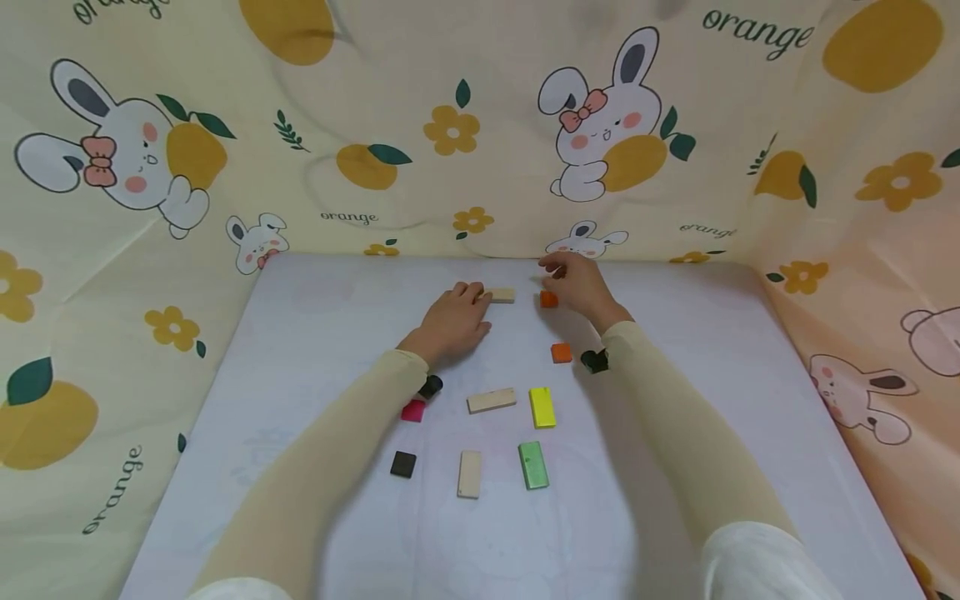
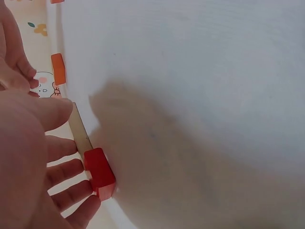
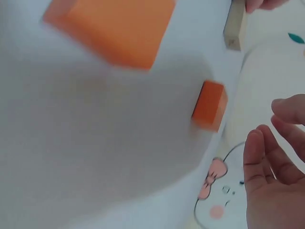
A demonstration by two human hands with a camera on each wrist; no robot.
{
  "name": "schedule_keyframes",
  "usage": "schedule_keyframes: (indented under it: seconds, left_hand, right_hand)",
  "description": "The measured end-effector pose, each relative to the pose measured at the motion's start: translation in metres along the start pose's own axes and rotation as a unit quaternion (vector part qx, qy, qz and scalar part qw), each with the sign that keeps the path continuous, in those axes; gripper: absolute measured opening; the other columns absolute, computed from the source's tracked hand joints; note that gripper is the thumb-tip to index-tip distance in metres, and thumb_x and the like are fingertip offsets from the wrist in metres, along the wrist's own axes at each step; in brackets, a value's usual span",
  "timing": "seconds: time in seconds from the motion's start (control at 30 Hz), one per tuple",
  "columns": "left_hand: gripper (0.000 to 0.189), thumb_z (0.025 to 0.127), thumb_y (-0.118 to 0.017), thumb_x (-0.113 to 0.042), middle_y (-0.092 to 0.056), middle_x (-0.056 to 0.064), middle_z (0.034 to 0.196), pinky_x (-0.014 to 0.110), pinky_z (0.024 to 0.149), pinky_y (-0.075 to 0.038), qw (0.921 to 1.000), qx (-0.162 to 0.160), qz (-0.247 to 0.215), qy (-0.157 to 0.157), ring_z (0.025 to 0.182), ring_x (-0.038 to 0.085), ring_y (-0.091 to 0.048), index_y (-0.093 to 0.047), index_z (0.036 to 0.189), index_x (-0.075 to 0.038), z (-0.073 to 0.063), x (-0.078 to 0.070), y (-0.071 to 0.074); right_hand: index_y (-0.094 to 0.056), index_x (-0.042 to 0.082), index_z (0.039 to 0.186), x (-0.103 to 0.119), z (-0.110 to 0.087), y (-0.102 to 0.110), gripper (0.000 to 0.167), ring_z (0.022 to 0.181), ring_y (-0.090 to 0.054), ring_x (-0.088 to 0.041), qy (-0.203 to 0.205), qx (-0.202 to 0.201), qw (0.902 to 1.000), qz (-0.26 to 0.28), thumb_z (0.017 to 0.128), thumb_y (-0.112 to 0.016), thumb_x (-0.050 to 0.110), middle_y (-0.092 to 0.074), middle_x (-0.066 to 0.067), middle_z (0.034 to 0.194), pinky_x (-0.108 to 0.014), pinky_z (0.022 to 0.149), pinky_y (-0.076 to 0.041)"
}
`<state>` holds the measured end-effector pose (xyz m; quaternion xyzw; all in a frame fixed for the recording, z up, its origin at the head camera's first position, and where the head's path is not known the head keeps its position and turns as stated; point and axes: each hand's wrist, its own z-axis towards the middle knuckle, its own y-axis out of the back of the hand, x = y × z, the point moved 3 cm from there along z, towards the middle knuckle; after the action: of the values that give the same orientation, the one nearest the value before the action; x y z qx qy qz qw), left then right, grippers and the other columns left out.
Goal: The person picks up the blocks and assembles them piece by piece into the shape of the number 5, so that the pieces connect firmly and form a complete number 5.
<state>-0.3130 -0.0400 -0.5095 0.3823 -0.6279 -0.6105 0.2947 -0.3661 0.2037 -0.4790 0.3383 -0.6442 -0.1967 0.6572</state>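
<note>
At the table's far side my left hand touches a light wooden block and a red block lying end to end. Its fingers look fairly straight along the blocks' far side, with the thumb near the wooden block's other end. The head view hides the red block behind this hand. My right hand hovers beside an orange block, loosely bent and holding nothing. A gap shows between its fingers and that block in the right wrist view. Nearer to me lies a second orange block.
A black piece lies by the right sleeve. Below are a yellow block, a green block and two wooden blocks. A black cylinder, a pinkish-red block and a black square block lie left. Patterned cloth stands behind.
</note>
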Motion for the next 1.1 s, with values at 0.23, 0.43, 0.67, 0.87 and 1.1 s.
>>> schedule_keyframes:
  seconds: [0.23, 0.43, 0.67, 0.87, 1.1]
  left_hand:
    - [0.062, 0.114, -0.055, -0.04, -0.047, 0.011, 0.158, 0.042, 0.118, -0.041, 0.9999, -0.004, 0.01, -0.002, 0.141, 0.029, -0.044, -0.045, 0.165, -0.007, -0.001, -0.003, 0.002]
    - [0.061, 0.114, -0.054, -0.041, -0.049, 0.01, 0.156, 0.04, 0.115, -0.044, 0.9998, -0.006, 0.018, -0.005, 0.138, 0.028, -0.046, -0.046, 0.164, -0.007, 0.0, -0.003, 0.001]
    - [0.06, 0.114, -0.054, -0.041, -0.049, 0.01, 0.155, 0.04, 0.114, -0.044, 0.9999, 0.001, 0.015, 0.0, 0.136, 0.027, -0.046, -0.047, 0.164, -0.007, -0.001, -0.002, 0.004]
    - [0.06, 0.114, -0.053, -0.042, -0.049, 0.008, 0.155, 0.039, 0.113, -0.045, 1.0, 0.006, 0.005, 0.005, 0.135, 0.025, -0.045, -0.048, 0.164, -0.009, -0.001, 0.0, 0.007]
    - [0.061, 0.113, -0.055, -0.042, -0.05, 0.009, 0.154, 0.039, 0.112, -0.045, 1.0, 0.006, -0.002, 0.002, 0.134, 0.026, -0.045, -0.048, 0.163, -0.007, -0.001, 0.002, 0.01]
  right_hand:
    - [-0.069, 0.004, 0.141, -0.018, -0.009, 0.005, 0.038, 0.121, -0.057, -0.034, -0.013, 0.008, 0.9998, -0.013, 0.103, -0.07, 0.01, -0.062, -0.013, 0.144, -0.048, 0.097, -0.055]
    - [-0.07, 0.004, 0.14, -0.027, -0.011, 0.004, 0.039, 0.119, -0.059, -0.035, -0.006, 0.032, 0.9987, -0.039, 0.101, -0.073, 0.013, -0.065, -0.015, 0.137, -0.049, 0.097, -0.054]
    - [-0.071, 0.008, 0.139, -0.032, -0.01, -0.002, 0.041, 0.114, -0.06, -0.033, -0.013, 0.056, 0.9968, -0.056, 0.099, -0.077, 0.013, -0.066, -0.014, 0.132, -0.048, 0.098, -0.053]
    - [-0.07, 0.008, 0.139, -0.03, -0.009, -0.006, 0.042, 0.116, -0.058, -0.035, -0.028, 0.067, 0.9957, -0.058, 0.098, -0.076, 0.01, -0.065, -0.015, 0.132, -0.05, 0.102, -0.053]
    - [-0.071, 0.008, 0.138, -0.027, -0.008, -0.009, 0.04, 0.117, -0.058, -0.037, -0.033, 0.073, 0.9946, -0.067, 0.098, -0.074, 0.008, -0.065, -0.017, 0.129, -0.052, 0.104, -0.051]
